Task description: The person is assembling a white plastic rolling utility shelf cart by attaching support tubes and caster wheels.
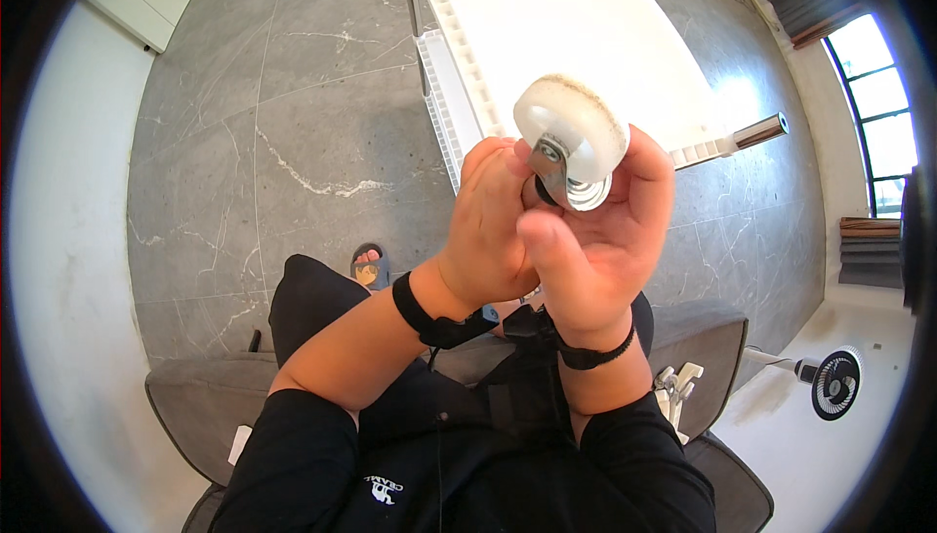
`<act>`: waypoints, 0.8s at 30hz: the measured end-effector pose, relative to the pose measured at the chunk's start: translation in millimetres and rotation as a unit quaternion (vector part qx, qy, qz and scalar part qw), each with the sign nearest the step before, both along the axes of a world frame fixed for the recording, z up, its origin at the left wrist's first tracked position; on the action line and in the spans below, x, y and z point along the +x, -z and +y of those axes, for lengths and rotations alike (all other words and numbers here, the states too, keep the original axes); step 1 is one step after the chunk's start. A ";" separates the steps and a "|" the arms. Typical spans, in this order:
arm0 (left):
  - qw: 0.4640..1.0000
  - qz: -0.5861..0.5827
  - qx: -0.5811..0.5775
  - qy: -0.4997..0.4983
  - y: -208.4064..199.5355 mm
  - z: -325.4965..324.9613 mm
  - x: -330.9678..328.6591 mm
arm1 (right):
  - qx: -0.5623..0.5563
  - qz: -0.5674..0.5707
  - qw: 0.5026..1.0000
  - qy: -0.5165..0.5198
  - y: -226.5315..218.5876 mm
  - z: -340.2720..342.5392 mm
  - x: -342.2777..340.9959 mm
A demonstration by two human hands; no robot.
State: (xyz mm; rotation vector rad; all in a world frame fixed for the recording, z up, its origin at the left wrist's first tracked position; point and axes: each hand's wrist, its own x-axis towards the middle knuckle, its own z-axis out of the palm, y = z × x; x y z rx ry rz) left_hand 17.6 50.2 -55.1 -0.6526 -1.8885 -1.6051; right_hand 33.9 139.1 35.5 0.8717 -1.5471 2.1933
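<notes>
A white caster wheel [578, 121] with a metal bracket [549, 167] is held up in front of me, its wheel tilted upward. My right hand [605, 250] cups it from the right, with fingers curled behind the wheel and the thumb near the base of the bracket. From the left, my left hand [488, 225] closes round the bracket's lower end; some of its fingers are hidden behind the caster. Just beyond the hands lies a white plastic shelf rack [576, 16] with a ribbed edge and metal tube legs [761, 131].
I sit on a grey sofa [210, 406]. White plastic parts [677, 391] lie on it to my right. A round fan [837, 384] stands beyond the sofa's right side. Grey marbled tiles [322, 143] cover the floor, and a barred window [872, 108] is on the right.
</notes>
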 end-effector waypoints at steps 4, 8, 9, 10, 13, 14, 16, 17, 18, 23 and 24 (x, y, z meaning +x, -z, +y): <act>0.996 0.085 -0.007 -0.035 -10.4 -0.6 7.5 | 0.056 0.004 0.998 0.012 0.0 7.4 -4.4; 0.998 -0.025 -0.052 0.028 -14.3 -8.9 13.4 | 0.075 -0.106 0.991 -0.045 -11.0 12.3 -1.9; 0.999 -0.025 -0.033 0.027 -14.1 -6.3 13.2 | 0.128 -0.101 0.986 -0.041 -13.4 16.6 -3.8; 0.999 -0.025 -0.034 0.028 -13.4 -6.8 13.5 | 0.128 -0.101 0.986 -0.040 -11.2 16.7 -6.8; 0.996 -0.014 -0.088 0.018 -8.4 -8.2 16.1 | 0.052 -0.035 0.995 -0.077 -4.6 12.4 -11.2; 0.994 -0.082 -0.058 0.046 -4.9 -7.4 18.1 | 0.043 -0.014 0.999 -0.019 -4.9 7.9 -9.5; 0.986 -0.150 -0.027 0.074 -5.9 -6.7 19.9 | 0.034 0.006 0.999 0.038 -3.6 6.0 -10.5; 0.990 -0.118 -0.062 0.038 -8.1 -6.7 20.7 | 0.054 0.049 0.995 0.066 -0.6 7.2 -13.0; 0.991 -0.085 -0.099 0.001 -11.0 -6.9 21.0 | 0.070 0.092 0.989 0.093 2.2 8.3 -14.3; 0.991 -0.107 -0.070 0.043 -3.8 -9.7 19.0 | 0.086 0.070 0.990 0.088 6.5 10.0 -9.5; 0.995 -0.079 -0.046 0.041 -12.0 -9.2 18.8 | 0.097 0.047 0.992 0.059 3.3 11.8 -6.8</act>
